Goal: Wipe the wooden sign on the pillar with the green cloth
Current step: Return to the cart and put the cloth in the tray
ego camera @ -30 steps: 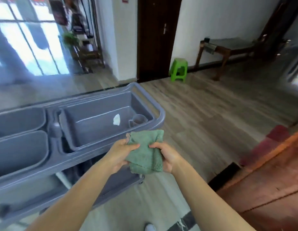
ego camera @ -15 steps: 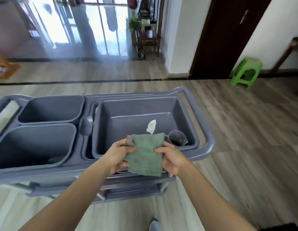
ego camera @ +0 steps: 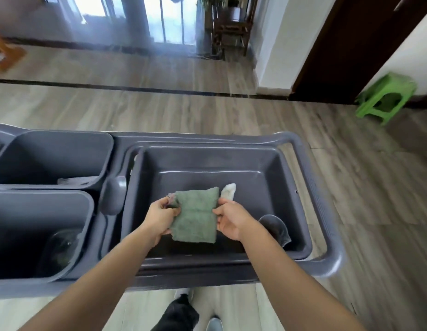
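Observation:
The folded green cloth (ego camera: 195, 216) hangs flat between both hands over the large right tub (ego camera: 274, 163) of a grey cart. My left hand (ego camera: 160, 217) pinches the cloth's left edge and my right hand (ego camera: 231, 219) pinches its right edge. The wooden sign and the pillar are not in view.
The grey cart (ego camera: 327, 235) has two smaller bins on its left (ego camera: 52, 158) (ego camera: 35, 225). In the right tub lie a white scrap (ego camera: 228, 190) and a clear cup (ego camera: 274, 228). A green stool (ego camera: 386, 96) stands by a dark door at the right. My shoes (ego camera: 215, 324) show below.
The view has swung left and down from the floor and red-brown wood at the right onto the cart. Both hands, still gripping the cloth, now hold it over the right tub.

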{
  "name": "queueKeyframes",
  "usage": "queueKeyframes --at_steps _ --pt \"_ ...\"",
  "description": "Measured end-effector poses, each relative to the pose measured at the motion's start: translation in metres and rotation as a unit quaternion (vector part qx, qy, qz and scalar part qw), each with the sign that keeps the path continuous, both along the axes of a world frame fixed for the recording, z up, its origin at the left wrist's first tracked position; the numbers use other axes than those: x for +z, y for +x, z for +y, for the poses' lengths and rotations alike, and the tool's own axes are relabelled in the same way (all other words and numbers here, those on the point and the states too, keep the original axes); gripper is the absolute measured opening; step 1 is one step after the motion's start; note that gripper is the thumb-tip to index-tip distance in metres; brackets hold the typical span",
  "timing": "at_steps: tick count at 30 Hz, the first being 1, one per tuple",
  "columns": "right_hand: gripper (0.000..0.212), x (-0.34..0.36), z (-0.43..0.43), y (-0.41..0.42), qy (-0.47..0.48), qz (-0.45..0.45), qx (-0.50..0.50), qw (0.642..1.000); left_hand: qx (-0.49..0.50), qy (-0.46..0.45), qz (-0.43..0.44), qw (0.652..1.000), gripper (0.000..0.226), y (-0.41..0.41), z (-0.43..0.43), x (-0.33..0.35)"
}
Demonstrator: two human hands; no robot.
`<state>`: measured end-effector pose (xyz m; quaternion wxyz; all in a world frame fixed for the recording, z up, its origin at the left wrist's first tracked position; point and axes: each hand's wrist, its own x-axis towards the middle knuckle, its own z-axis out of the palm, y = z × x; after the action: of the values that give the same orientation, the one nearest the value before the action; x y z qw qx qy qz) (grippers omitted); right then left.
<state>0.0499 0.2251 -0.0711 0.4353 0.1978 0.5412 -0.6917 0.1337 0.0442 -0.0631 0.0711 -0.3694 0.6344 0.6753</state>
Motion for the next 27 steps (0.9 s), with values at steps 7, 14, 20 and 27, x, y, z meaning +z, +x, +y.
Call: queueKeyframes --at_steps 7,14,20,27 --pt "0.024 -0.044 -0.040 -0.036 0.023 -0.108 -0.042 0.993 -0.027 -0.086 -0.111 0.990 0.023 -0.051 -0.032 -0.058" --pt "0.022 -0.086 -0.057 -0.043 0.137 -0.073 0.019 0.988 -0.066 -0.139 -0.191 0.969 0.024 -0.065 -0.031 -0.100" --pt "0.021 -0.101 -0.068 -0.039 0.201 -0.042 0.021 0.979 -0.084 -0.149 -0.216 0.961 0.020 -0.069 -0.030 -0.115" --pt "0.020 -0.109 -0.067 -0.031 0.265 0.014 0.025 0.964 -0.125 -0.175 -0.230 0.949 0.035 -0.067 -0.030 -0.119"
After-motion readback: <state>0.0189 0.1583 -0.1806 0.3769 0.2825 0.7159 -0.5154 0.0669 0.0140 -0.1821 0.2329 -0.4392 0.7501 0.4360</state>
